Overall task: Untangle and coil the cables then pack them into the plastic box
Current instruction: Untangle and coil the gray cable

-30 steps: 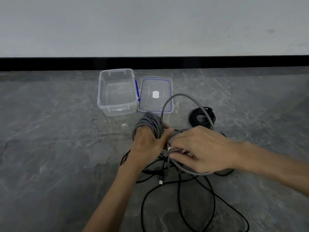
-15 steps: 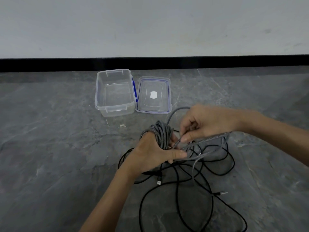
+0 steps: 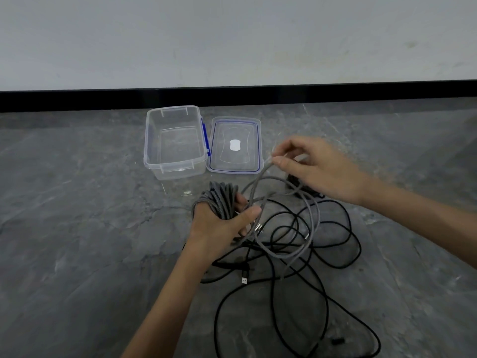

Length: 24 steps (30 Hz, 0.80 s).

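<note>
Grey cable (image 3: 219, 202) showing a braided cloth sheath, black cable (image 3: 216, 321) looking smooth and matt, clear plastic box (image 3: 178, 171) gleaming, floor (image 3: 77, 228) appearing as veined stone.

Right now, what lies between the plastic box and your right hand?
The clear lid, flat on the floor right beside the plastic box; the right hand sits just past its other edge. Seen in the head view.

The left hand (image 3: 219, 229) holds a grey braided cable (image 3: 219, 200) coiled around its fingers. The right hand (image 3: 318, 169) pinches the cable's loose strand near the lid (image 3: 224, 140), just beside the open plastic box (image 3: 152, 140). A black cable (image 3: 347, 254) sprawls tangled below. A dark bundle (image 3: 293, 180), perhaps another coil, shows behind the right hand.
</note>
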{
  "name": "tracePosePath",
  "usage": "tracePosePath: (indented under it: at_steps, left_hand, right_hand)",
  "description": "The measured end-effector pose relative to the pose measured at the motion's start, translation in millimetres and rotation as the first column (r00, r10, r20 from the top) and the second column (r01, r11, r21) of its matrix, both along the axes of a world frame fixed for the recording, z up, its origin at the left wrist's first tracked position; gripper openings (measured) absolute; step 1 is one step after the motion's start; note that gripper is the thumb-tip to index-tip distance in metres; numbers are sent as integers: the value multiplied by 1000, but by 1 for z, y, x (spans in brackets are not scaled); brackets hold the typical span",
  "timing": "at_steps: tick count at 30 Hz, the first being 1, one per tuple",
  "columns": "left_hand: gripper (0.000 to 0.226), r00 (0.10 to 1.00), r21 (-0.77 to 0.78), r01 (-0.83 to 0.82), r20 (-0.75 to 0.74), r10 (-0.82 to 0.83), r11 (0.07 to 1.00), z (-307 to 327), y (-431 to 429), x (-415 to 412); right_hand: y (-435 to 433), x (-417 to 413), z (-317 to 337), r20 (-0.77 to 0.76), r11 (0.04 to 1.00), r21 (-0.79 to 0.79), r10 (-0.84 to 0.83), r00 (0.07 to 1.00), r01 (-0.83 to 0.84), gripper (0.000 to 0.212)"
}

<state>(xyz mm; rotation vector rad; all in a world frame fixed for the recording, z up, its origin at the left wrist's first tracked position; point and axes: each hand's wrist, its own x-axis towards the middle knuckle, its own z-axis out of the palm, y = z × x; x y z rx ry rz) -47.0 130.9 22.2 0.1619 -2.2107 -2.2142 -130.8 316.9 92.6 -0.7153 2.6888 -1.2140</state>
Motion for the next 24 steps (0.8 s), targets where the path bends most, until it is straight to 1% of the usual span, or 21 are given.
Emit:
tracePosePath:
  at_steps: [1,2,3,4,5,6,7,8,9,11,12,15,17,18,20,24]
  left_hand:
    - [19,1000,12,-24,-1,24,1000,0,-1,0]
    - [20,999,23,-46,1,46,999,1,-1,-1]
    - [20,998,34,-70,7,70,997,1,-1,-1]
    - [19,995,47,-95,15,94,994,1,-1,-1]
    - [18,993,60,-118,25,117,991,2,-1,-1]
    - [18,990,71,-139,35,137,988,2,-1,-2]
    - [17,987,79,-157,43,154,984,2,0,-2]
    - [16,985,84,-170,45,167,982,1,0,-3]
    - [16,984,83,-175,44,172,981,1,0,-3]
    - [15,985,70,-167,46,164,983,2,1,-2]
    - [14,985,69,-168,51,165,983,3,2,-1]
    - [12,976,82,-209,83,202,974,7,6,-1]
    - [13,974,68,-213,93,207,975,7,7,-2]
    - [14,974,68,-214,93,207,975,8,8,-2]
    - [14,973,79,-217,96,209,973,8,8,-2]
    - [13,973,98,-215,103,205,972,10,11,1]
  right_hand:
    - [-1,2,-3,-163,998,26,-44,986,49,13]
    - [0,3,-5,-329,995,37,-72,942,88,11]
    - [0,6,-5,-444,994,37,-77,893,104,9]
    - [0,9,-6,-476,994,56,-55,878,93,9]
    - [1,12,-6,-414,995,93,0,910,43,11]
    - [0,17,-8,-291,988,153,81,953,-37,10]
    - [-2,22,-12,-154,969,214,157,976,-122,11]
    - [-5,28,-16,-63,953,245,200,978,-179,15]
    - [-8,32,-21,-23,950,245,206,978,-195,19]
    - [-14,37,-23,-16,960,230,166,986,-158,26]
    - [-17,39,-22,-28,959,249,149,988,-137,31]
    - [-26,42,-15,-85,951,301,104,991,-73,44]
    - [-31,44,-13,-125,950,307,93,988,-51,49]
    - [-34,44,-13,-111,953,295,99,989,-62,49]
    - [-37,42,-11,-29,958,273,105,994,-93,44]
    - [-41,42,-12,102,969,233,57,993,-79,37]
